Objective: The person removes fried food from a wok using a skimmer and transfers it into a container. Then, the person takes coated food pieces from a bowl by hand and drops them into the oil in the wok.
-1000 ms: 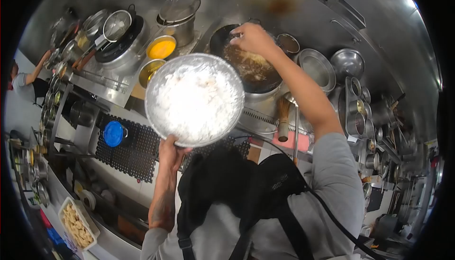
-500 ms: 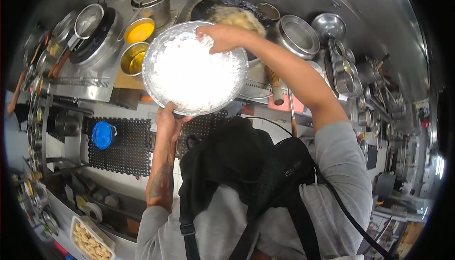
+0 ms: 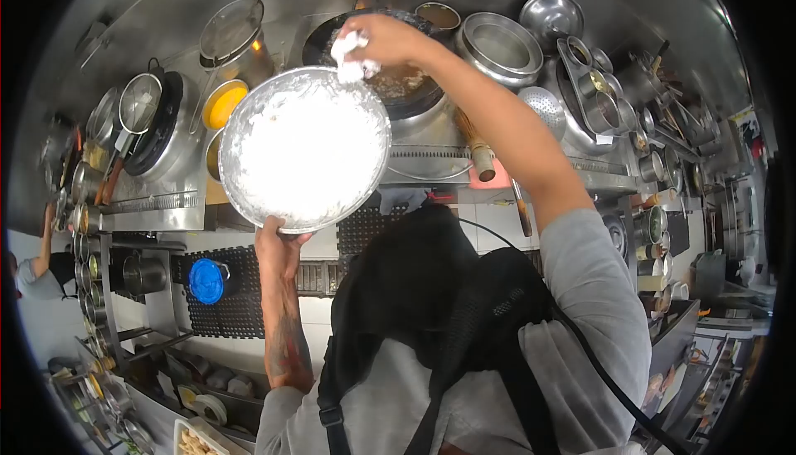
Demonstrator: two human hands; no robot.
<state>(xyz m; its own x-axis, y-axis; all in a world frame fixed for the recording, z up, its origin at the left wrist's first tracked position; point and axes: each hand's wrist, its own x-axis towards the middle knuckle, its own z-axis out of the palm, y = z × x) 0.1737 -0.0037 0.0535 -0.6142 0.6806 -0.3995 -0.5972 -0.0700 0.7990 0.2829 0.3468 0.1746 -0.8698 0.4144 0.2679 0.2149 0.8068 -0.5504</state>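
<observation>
My left hand (image 3: 280,246) grips the near rim of a large metal bowl (image 3: 383,175), tilted toward me. White powder that looks like flour (image 3: 303,148) fills the bowl, overexposed in the middle. Past the bowl's far rim, my right hand (image 3: 383,42) is closed around white-coated pieces (image 3: 353,53); what lies under the coating does not show. Below that hand is a dark wok (image 3: 319,38) on the stove, with brownish bubbling contents (image 3: 400,82). My right forearm crosses over the wok's right side.
Left of the wok stand a container of yellow liquid (image 3: 224,105) and a pot with a strainer (image 3: 234,28). To the right are metal bowls (image 3: 502,44), a perforated ladle (image 3: 543,111) and a bamboo brush (image 3: 477,152). A blue-topped bucket (image 3: 206,281) stands on the floor mat. Another person (image 3: 41,268) is far left.
My right hand has come out of the bowl with white-coated pieces and moved over the wok. The bowl has shifted left and toward me, uncovering more of the wok.
</observation>
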